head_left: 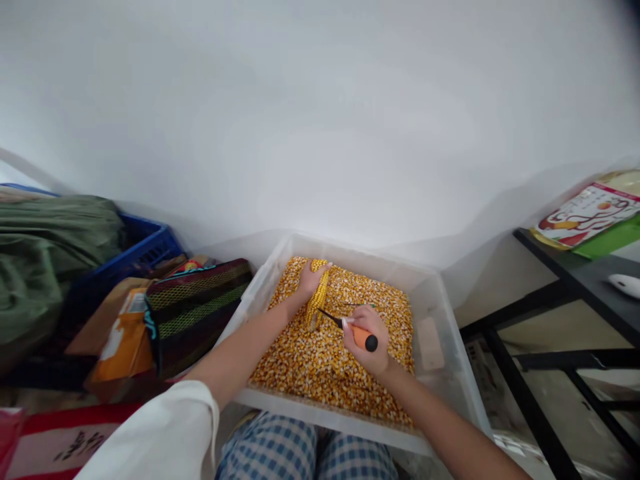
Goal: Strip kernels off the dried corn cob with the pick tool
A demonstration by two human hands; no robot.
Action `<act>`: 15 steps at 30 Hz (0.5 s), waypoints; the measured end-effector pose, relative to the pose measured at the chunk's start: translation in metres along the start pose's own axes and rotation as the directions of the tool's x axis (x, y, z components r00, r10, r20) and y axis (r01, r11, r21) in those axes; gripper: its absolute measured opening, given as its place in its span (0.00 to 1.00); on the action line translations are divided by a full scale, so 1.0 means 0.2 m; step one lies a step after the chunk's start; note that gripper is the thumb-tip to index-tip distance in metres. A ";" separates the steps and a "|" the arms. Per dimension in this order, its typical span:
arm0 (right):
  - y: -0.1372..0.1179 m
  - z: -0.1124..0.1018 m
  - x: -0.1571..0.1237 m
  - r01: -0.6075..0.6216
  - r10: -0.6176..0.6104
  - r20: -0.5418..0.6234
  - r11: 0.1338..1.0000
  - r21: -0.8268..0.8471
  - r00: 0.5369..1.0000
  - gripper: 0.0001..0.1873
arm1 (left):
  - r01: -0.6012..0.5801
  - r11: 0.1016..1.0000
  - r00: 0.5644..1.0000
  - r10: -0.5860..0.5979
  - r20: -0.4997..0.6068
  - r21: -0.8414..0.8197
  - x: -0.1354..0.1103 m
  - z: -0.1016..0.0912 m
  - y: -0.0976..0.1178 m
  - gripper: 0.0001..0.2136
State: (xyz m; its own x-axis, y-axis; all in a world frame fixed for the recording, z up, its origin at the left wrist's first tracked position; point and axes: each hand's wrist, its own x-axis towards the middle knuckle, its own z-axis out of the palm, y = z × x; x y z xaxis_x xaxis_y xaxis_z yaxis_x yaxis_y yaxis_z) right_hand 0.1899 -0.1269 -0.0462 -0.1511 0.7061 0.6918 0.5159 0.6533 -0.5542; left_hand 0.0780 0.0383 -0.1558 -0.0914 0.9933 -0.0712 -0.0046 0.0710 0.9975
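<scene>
My left hand (pixel 309 279) is closed around a yellow corn cob (pixel 318 298), tilted over a bed of loose kernels (pixel 310 360). In my right hand (pixel 373 333) is a screwdriver-like tool with an orange handle (pixel 361 337) and black end cap. Its dark, thin shaft (pixel 329 316) reaches left, and the tip meets the lower part of the cob. A pale patch shows at the cob's lower end. The kernels lie in a translucent plastic bin (pixel 440 287) in front of my knees. A thin dark-green item lies partly behind my right hand.
On the left stand a blue crate (pixel 145 233) with green cloth (pixel 55 247), a black mesh bag (pixel 200 307) and an orange-brown box (pixel 125 333). A black-framed table (pixel 595 280) with a food packet (pixel 590 213) is at right. A white wall (pixel 320 133) rises behind the bin.
</scene>
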 end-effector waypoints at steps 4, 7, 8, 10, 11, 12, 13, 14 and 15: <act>-0.02 0.02 0.00 0.073 -0.073 0.010 0.997 0.006 0.997 0.11 | 0.008 0.999 1.000 -0.008 0.018 -0.037 -0.02 -0.01 0.04 0.18; -0.03 0.04 0.01 0.170 -0.169 0.084 0.985 -0.010 0.982 0.11 | -0.001 1.000 1.000 0.002 0.030 -0.027 -0.02 -0.01 0.04 0.17; -0.03 0.05 0.01 0.188 -0.186 0.108 0.982 -0.008 0.977 0.11 | -0.006 1.000 1.000 0.006 0.027 -0.015 -0.02 -0.02 0.03 0.17; 0.00 0.05 0.03 0.103 -0.102 0.087 0.995 -0.009 0.991 0.08 | 0.002 1.000 1.000 -0.002 0.016 0.006 -0.01 -0.02 0.02 0.17; 0.02 0.04 0.04 -0.003 0.003 0.036 1.000 -0.006 0.999 0.07 | 0.006 1.000 1.000 -0.007 0.022 0.005 -0.01 -0.02 0.01 0.18; 0.04 0.04 0.05 -0.125 0.125 -0.029 0.992 0.007 0.992 0.06 | 0.002 1.000 0.999 -0.001 0.034 -0.007 0.00 -0.02 0.00 0.18; 0.07 0.03 0.06 -0.229 0.230 -0.091 0.973 0.029 0.969 0.06 | -0.013 1.000 0.999 0.014 0.047 -0.025 0.00 -0.02 0.00 0.17; 0.09 0.03 0.07 -0.295 0.298 -0.116 0.954 0.048 0.947 0.07 | -0.036 0.998 0.997 0.039 0.064 -0.046 0.00 -0.02 0.00 0.17; 0.11 0.03 0.09 -0.319 0.323 -0.107 0.946 0.059 0.940 0.07 | -0.056 0.996 0.996 0.061 0.073 -0.068 0.00 -0.02 0.00 0.16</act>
State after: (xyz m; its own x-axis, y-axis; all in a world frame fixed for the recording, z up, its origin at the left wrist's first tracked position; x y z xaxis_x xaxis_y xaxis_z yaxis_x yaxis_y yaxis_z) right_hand 0.1942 -0.0985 -0.0495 0.1146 0.8461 0.5205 0.4868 0.4089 -0.7719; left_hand 0.0740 0.0371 -0.1555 -0.0190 0.9998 -0.0104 -0.0676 0.0091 0.9977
